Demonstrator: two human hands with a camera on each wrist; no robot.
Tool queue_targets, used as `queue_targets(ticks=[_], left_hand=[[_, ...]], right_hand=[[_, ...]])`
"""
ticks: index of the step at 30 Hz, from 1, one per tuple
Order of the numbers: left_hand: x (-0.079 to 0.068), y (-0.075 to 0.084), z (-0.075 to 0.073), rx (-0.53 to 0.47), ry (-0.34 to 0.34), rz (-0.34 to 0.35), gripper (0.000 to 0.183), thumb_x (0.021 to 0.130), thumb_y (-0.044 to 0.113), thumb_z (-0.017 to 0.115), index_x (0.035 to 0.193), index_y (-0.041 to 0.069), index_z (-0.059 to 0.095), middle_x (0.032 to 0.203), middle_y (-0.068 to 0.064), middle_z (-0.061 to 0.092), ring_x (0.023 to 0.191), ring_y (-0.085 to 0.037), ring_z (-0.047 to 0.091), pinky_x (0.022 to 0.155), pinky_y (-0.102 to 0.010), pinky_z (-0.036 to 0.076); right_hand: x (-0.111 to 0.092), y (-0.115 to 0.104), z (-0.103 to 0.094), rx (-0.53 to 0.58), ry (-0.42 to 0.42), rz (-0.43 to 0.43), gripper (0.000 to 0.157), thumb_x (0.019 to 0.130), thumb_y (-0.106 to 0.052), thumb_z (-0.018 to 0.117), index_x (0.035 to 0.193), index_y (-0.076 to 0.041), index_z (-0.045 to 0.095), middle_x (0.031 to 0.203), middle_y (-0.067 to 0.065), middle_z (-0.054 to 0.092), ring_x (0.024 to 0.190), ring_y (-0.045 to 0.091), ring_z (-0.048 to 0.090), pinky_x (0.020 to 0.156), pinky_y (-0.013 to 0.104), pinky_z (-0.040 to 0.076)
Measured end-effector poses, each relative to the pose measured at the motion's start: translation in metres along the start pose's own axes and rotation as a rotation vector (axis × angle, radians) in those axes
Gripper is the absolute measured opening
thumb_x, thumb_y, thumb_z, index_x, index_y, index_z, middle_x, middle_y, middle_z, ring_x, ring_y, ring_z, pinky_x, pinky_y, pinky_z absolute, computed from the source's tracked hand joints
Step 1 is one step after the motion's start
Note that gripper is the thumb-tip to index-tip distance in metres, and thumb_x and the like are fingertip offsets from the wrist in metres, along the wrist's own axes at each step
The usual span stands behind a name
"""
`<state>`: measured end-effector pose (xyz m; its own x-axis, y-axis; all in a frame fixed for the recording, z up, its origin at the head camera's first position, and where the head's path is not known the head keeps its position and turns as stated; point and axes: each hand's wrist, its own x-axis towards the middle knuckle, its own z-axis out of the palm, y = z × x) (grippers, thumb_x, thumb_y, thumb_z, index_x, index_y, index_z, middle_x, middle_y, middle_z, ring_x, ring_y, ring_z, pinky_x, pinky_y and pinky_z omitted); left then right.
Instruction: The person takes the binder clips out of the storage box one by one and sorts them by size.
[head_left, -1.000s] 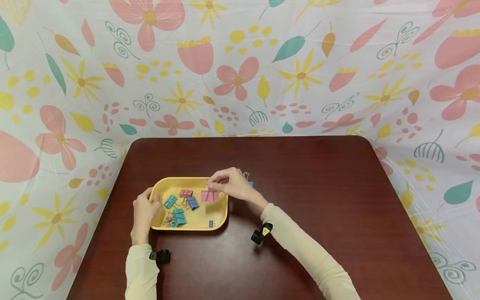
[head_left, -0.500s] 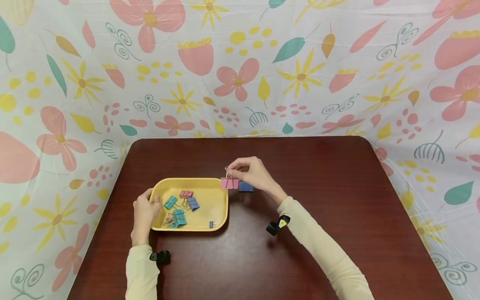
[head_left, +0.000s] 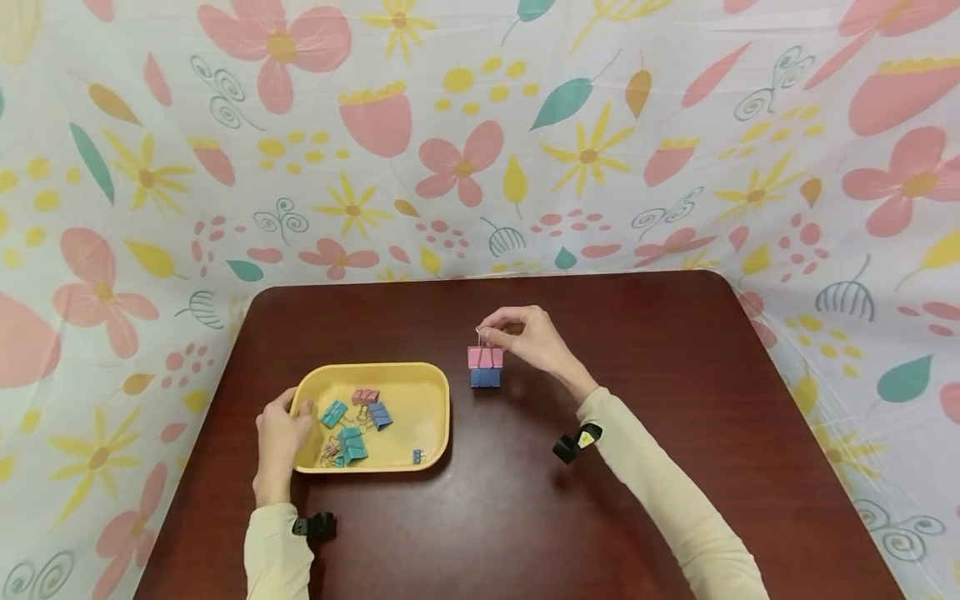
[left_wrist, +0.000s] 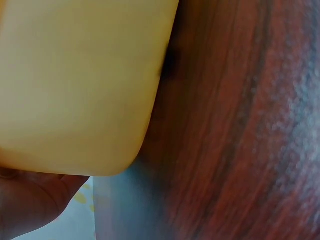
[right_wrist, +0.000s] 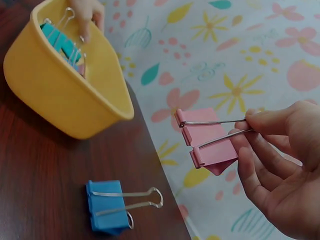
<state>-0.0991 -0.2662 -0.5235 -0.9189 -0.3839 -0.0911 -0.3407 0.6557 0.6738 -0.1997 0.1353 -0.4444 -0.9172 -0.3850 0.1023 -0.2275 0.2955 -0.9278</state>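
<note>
The person's left hand (head_left: 279,437) grips the left wall of a yellow plastic tray with rounded corners (head_left: 401,421), thumb over the rim; the left wrist view gives only the tray's outer wall, part of that hand and the wood of the desk. In the tray, the head view shows a small teal metal binder clip (head_left: 333,413), a larger teal metal binder clip (head_left: 352,444), a dusky-pink binder clip (head_left: 366,397), a violet-blue binder clip (head_left: 379,415) and, apart near the right end, a tiny blue binder clip (head_left: 417,456).

Right of the tray, a blue metal binder clip (right_wrist: 107,206) sits on the dark reddish-brown wooden desk (head_left: 637,375). From the head, the light-pink metal binder clip (right_wrist: 207,137) partly covers it; the right wrist view shows the two apart, the pink one in the air. The right hand (head_left: 528,337) pinches the pink clip's wire handles between thumb and fingers. A flower-printed white cloth (head_left: 517,108) hangs behind the desk.
</note>
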Motion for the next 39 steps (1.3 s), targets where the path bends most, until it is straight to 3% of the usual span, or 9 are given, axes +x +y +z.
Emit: queue_targets(ticks=[3,13,20,29,35,39], left_hand=[[-0.002,0.000,0.000,-0.002,0.000,-0.013,0.038,0.101,0.019,0.057,0.136,0.004,0.062,0.116,-0.029,0.069,0.096,-0.041,0.066,0.073,-0.049,0.059],[-0.001,-0.004,-0.002,0.001,0.033,0.012,0.036,0.100,0.017,0.059,0.133,0.003,0.064,0.112,-0.029,0.070,0.094,-0.042,0.065,0.070,-0.046,0.058],[-0.001,-0.003,-0.001,0.005,0.013,0.007,0.037,0.100,0.017,0.059,0.134,0.002,0.063,0.114,-0.030,0.070,0.093,-0.042,0.067,0.069,-0.045,0.058],[-0.001,-0.001,-0.001,-0.018,0.002,-0.005,0.036,0.101,0.017,0.059,0.134,0.004,0.064,0.113,-0.029,0.070,0.090,-0.039,0.069,0.066,-0.043,0.059],[-0.003,-0.002,0.000,-0.022,0.001,-0.008,0.036,0.100,0.018,0.060,0.133,0.003,0.064,0.112,-0.029,0.070,0.088,-0.039,0.070,0.065,-0.042,0.059],[-0.001,-0.001,0.000,-0.022,0.016,-0.005,0.035,0.100,0.018,0.060,0.132,0.005,0.066,0.112,-0.028,0.071,0.090,-0.038,0.069,0.067,-0.042,0.059]], right_hand=[[-0.003,0.004,-0.009,-0.009,0.024,-0.014,0.010,0.093,-0.019,0.076,0.100,-0.012,0.079,0.093,0.009,0.077,0.078,0.020,0.072,0.064,0.028,0.057],[-0.008,0.026,-0.033,-0.020,0.082,-0.028,0.018,0.095,-0.014,0.073,0.106,-0.001,0.076,0.091,0.014,0.075,0.077,0.022,0.069,0.068,0.028,0.059],[-0.013,0.044,-0.044,-0.021,0.132,-0.002,0.016,0.095,-0.015,0.073,0.104,-0.002,0.077,0.089,0.016,0.075,0.076,0.019,0.069,0.068,0.036,0.059],[-0.024,0.063,-0.051,-0.027,0.153,0.037,0.017,0.095,-0.014,0.072,0.107,-0.003,0.077,0.097,0.020,0.076,0.080,0.021,0.072,0.073,0.026,0.059],[-0.035,0.065,-0.051,-0.015,0.130,0.099,0.020,0.097,-0.006,0.067,0.112,0.005,0.074,0.102,0.029,0.073,0.088,0.041,0.070,0.079,0.044,0.060],[-0.040,0.056,-0.050,-0.030,0.115,0.136,0.020,0.098,-0.007,0.066,0.113,0.005,0.073,0.101,0.028,0.073,0.089,0.042,0.069,0.078,0.048,0.059]])
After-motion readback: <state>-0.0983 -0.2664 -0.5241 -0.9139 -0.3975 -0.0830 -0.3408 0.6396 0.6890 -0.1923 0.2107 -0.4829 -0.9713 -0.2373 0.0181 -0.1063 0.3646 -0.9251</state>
